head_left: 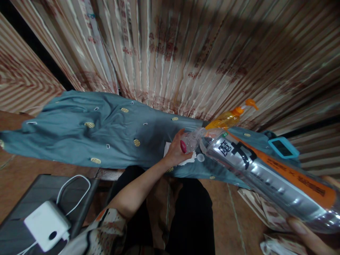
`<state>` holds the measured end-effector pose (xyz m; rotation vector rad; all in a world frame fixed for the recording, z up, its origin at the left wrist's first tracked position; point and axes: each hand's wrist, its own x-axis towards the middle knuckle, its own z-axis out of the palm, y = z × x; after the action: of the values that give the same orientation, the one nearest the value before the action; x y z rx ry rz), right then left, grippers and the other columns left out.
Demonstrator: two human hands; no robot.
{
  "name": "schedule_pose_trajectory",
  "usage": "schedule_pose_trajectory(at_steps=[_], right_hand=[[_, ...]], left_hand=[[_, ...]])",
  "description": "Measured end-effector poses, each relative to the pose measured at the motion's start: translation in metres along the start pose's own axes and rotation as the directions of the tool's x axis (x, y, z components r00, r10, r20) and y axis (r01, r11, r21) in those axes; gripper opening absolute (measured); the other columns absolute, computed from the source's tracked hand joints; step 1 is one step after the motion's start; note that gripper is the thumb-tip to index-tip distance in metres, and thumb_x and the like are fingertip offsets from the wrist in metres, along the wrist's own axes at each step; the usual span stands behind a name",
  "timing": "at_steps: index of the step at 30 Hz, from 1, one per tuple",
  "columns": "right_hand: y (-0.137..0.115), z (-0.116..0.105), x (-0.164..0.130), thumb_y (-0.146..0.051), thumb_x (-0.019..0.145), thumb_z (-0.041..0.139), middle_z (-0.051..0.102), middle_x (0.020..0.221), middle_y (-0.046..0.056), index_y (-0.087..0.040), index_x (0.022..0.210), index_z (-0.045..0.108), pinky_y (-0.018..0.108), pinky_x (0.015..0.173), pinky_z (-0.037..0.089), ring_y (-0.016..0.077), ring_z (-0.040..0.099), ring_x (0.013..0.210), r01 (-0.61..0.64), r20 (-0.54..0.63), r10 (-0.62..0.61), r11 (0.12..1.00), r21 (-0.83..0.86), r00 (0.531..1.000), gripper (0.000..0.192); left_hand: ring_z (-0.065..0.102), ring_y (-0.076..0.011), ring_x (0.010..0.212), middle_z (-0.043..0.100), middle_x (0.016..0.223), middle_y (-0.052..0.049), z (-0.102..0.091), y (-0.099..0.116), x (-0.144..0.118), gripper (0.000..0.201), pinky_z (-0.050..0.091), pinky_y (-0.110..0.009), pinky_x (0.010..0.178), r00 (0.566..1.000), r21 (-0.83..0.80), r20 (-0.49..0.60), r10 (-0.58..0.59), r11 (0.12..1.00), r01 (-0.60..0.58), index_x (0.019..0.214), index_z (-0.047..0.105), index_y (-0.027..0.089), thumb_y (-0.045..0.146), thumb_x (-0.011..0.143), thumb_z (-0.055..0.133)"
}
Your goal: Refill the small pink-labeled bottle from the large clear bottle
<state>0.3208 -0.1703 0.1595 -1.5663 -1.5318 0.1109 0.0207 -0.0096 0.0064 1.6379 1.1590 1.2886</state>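
Note:
My left hand (174, 150) is wrapped round a small clear plastic bottle (190, 142) with a pink label, tilted to the right over the cloth. A large clear drink bottle (265, 173) with a silver and orange label lies slanted in my right hand (305, 232), which grips its base end at the right edge and is partly cut off. The large bottle's neck meets the small bottle's mouth; whether liquid flows between them I cannot tell. Beneath the small bottle are white paper (186, 162) and a small round whitish cap (200, 157).
Behind the large bottle stands a pump bottle (223, 120) of orange liquid. A blue-framed device (283, 147) sits farther right on the grey-green patterned cloth (114, 131). Striped curtains (164, 53) hang behind. A white power brick (47, 225) with a cable rests on a dark stool (16, 202) at lower left.

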Motion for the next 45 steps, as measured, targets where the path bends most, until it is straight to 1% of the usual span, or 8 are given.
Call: schedule_pose_trajectory(at_steps=[4,8,11,14,17,30,41,45], right_hand=[[-0.013,0.009,0.015,-0.066,0.052,0.093,0.057,0.148,0.012,-0.031,0.146,0.059,0.071,0.099,0.057,0.0491,0.057,0.132,0.045,-0.021,-0.045,0.999,-0.018,0.999,0.106],[-0.020,0.014,0.019,-0.068,0.053,0.092,0.057,0.143,0.012,-0.031,0.142,0.058,0.067,0.091,0.060,0.0474,0.059,0.127,0.045,-0.030,-0.045,0.999,-0.004,0.999,0.103],[-0.015,0.010,0.010,-0.065,0.053,0.094,0.056,0.147,0.012,-0.031,0.146,0.058,0.071,0.100,0.056,0.0484,0.057,0.132,0.022,-0.030,-0.021,1.000,0.013,0.999,0.106],[-0.007,0.003,-0.001,-0.056,0.053,0.098,0.056,0.154,0.010,-0.033,0.155,0.056,0.077,0.120,0.038,0.0495,0.051,0.141,-0.021,-0.012,0.021,0.998,0.057,1.000,0.113],[-0.003,-0.001,-0.007,-0.045,0.053,0.101,0.056,0.158,0.007,-0.035,0.160,0.051,0.076,0.128,0.024,0.0495,0.046,0.148,-0.029,0.007,0.029,0.996,0.087,1.000,0.118],[0.000,0.002,-0.005,-0.046,0.054,0.100,0.057,0.158,0.006,-0.038,0.157,0.055,0.079,0.126,0.025,0.0522,0.045,0.148,-0.045,-0.005,0.046,0.995,0.094,0.999,0.113],[-0.001,-0.003,-0.004,-0.045,0.053,0.100,0.057,0.157,0.008,-0.037,0.158,0.055,0.079,0.127,0.021,0.0519,0.044,0.148,0.004,0.002,-0.004,0.997,0.072,1.000,0.115],[0.004,-0.004,-0.004,-0.045,0.052,0.100,0.056,0.159,0.008,-0.037,0.159,0.052,0.079,0.126,0.024,0.0526,0.044,0.149,0.030,0.004,-0.030,0.997,0.065,1.000,0.118]], left_hand=[[0.056,-0.0363,0.148,0.058,0.157,-0.014,-0.001,0.003,0.000,0.105,0.040,-0.060,0.129,1.000,0.008,0.005,-0.022,1.000,0.022,0.158,0.036,0.026,0.022,0.069,0.090],[0.055,-0.0369,0.148,0.058,0.156,-0.015,0.000,0.002,0.000,0.106,0.039,-0.061,0.129,1.000,0.009,0.002,-0.027,1.000,0.027,0.159,0.036,0.025,0.022,0.068,0.091],[0.055,-0.0376,0.148,0.058,0.156,-0.016,0.000,0.001,0.000,0.107,0.039,-0.061,0.129,1.000,0.004,0.001,-0.021,1.000,0.021,0.159,0.036,0.024,0.023,0.067,0.092],[0.056,-0.0373,0.147,0.057,0.157,-0.015,0.001,0.000,0.000,0.107,0.039,-0.062,0.129,1.000,-0.004,-0.006,-0.010,1.000,0.010,0.159,0.036,0.025,0.024,0.067,0.092],[0.056,-0.0369,0.147,0.056,0.158,-0.016,0.001,0.000,0.000,0.107,0.039,-0.062,0.129,1.000,-0.003,-0.009,-0.011,1.000,0.011,0.159,0.035,0.025,0.024,0.068,0.091],[0.055,-0.0377,0.148,0.058,0.155,-0.015,0.000,0.002,0.000,0.107,0.039,-0.062,0.129,1.000,-0.005,-0.001,-0.026,1.000,0.026,0.159,0.036,0.025,0.024,0.068,0.091],[0.056,-0.0371,0.148,0.058,0.157,-0.015,0.001,0.000,0.000,0.107,0.040,-0.061,0.129,1.000,0.005,-0.001,-0.015,1.000,0.015,0.159,0.034,0.025,0.025,0.068,0.091],[0.056,-0.0367,0.147,0.058,0.156,-0.015,0.001,-0.002,0.000,0.107,0.040,-0.061,0.128,1.000,0.012,-0.002,-0.014,1.000,0.014,0.159,0.033,0.026,0.025,0.069,0.091]])
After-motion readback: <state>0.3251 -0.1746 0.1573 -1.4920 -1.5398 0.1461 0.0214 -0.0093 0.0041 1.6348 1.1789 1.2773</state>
